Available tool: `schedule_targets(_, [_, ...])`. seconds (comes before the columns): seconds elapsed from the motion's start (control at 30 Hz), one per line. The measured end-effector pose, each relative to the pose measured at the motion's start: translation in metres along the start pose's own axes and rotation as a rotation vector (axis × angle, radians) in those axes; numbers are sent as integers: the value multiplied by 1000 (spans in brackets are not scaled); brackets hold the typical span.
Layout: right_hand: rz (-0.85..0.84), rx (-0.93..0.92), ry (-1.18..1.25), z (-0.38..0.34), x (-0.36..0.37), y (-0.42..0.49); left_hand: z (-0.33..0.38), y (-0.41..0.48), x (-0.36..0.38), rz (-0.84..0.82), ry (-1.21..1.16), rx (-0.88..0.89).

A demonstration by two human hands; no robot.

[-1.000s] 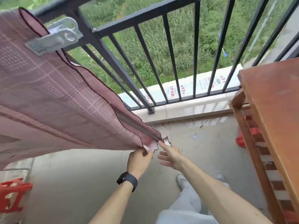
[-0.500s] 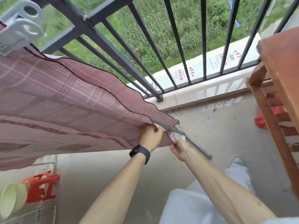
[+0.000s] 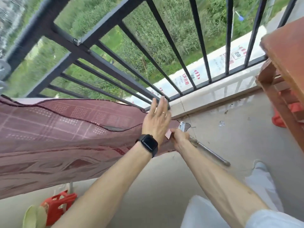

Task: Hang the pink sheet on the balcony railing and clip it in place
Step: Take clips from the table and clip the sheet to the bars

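Wood rack (image 3: 286, 46) at rt, red plastic stool (image 3: 60, 204), green field (image 3: 213, 30)

White sheeting (image 3: 212, 63), outside and below the railing (image 3: 105, 66):
- Red Chinese characters (image 3: 183, 79), one row seen between the bars; blurred, the last two resemble "雨棚".
- Red-and-white striped emblem (image 3: 196, 74), just beside that row.
- Boxed mark (image 3: 237, 54) with dark characters, further right behind the railing; unreadable.

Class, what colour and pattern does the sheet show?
The sheet is dusty pink with pale grid lines and dotted squares; head view.
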State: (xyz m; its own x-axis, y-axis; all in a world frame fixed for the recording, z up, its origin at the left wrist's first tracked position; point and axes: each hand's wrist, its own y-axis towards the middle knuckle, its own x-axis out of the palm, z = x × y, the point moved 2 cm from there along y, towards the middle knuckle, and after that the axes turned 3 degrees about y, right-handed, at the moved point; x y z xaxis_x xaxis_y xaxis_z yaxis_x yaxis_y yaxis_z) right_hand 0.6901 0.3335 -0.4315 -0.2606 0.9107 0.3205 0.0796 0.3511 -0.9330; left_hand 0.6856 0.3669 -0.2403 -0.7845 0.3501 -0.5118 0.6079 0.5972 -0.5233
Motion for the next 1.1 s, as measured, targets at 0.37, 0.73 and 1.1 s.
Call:
schedule_targets(0.37, [-49, -26, -144, -3, -2, 38, 2, 18, 5, -277, -204, 23])
schedule_targets(0.73, [-92, -468, -956, -35, -76, -4, 19, 15, 8, -284, -48, 168])
schedule_targets(1.1, [-321, -804, -1391, -8, -55, 33, 17, 14, 16, -268, -107, 187])
